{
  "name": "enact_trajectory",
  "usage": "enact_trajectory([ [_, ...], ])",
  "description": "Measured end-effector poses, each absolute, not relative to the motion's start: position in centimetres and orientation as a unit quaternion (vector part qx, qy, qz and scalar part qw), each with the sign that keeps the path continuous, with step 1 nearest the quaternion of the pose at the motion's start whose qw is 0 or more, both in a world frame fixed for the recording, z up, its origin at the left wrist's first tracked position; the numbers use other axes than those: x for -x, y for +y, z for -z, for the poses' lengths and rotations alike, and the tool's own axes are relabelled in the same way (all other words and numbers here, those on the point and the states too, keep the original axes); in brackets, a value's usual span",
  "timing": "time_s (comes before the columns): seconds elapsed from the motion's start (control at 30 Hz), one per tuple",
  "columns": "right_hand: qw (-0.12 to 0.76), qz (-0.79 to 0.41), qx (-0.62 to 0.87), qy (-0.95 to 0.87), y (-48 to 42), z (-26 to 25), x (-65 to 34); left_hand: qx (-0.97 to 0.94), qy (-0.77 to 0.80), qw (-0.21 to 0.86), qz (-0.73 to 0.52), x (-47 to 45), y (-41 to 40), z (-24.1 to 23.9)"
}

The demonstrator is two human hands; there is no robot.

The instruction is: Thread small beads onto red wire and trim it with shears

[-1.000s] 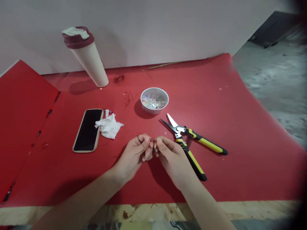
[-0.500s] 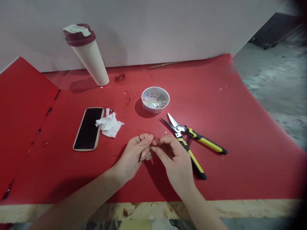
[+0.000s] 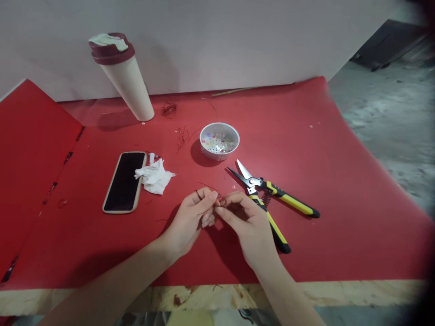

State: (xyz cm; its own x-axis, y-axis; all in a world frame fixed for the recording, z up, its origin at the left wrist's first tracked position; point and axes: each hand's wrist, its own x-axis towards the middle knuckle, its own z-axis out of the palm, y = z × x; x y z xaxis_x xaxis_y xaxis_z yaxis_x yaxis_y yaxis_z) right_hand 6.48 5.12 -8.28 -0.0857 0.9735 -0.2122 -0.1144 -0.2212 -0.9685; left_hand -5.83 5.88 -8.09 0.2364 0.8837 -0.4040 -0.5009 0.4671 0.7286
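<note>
My left hand [image 3: 190,217] pinches a thin dark red cord [image 3: 219,198] between thumb and forefinger. Facing it, my right hand [image 3: 249,224] grips the same cord with thumb and forefinger, the fingertips of both hands almost touching. A strand of the cord loops around a left finger and a loose end sticks out above. Any knot or small bead at the fingertips is too small to make out. Just right of my right hand lies a pair of yellow-and-black shears [image 3: 268,192], blades apart. Beyond the hands stands a small perforated metal bowl [image 3: 219,156] with little pale beads inside.
A phone [image 3: 124,183] lies on the left, a crumpled tissue [image 3: 157,177] overlapping its edge. Behind it a white tumbler [image 3: 127,81] with a maroon lid stands near the wall. Red thread scraps [image 3: 169,109] lie nearby. The red-covered table [image 3: 340,226] ends in a wooden front edge.
Both hands stay in nearly the same place. The right fingertips have shifted slightly around the cord, and its loose end has moved a little. The whole view has drifted very slightly.
</note>
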Motion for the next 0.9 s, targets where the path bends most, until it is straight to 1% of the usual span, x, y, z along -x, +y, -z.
enact_trajectory([
  [0.23, 0.453, -0.583, 0.516, -0.434, 5.24, 8.38, -6.53, -0.237, 0.405, 0.753, -0.462, 5.84, 5.88, 8.13],
  [0.4, 0.450, -0.614, 0.491, -0.424, 5.18, 8.41, -6.70, -0.235, 0.405, 0.750, -0.468, 5.88, 6.05, 7.96],
  [0.6, 0.455, -0.571, 0.505, -0.461, 5.19, 8.24, -6.78, -0.237, 0.403, 0.755, -0.459, 5.89, 5.96, 8.09],
  [0.7, 0.460, -0.631, 0.464, -0.418, 5.31, 8.54, -6.99, -0.236, 0.397, 0.760, -0.456, 5.92, 5.94, 8.13],
  [0.8, 0.439, -0.718, 0.415, -0.346, 5.50, 8.87, -7.25, -0.232, 0.388, 0.764, -0.460, 5.97, 6.05, 8.03],
  [0.9, 0.429, -0.766, 0.375, -0.295, 5.69, 8.94, -7.40, -0.231, 0.377, 0.770, -0.460, 6.06, 6.14, 8.01],
])
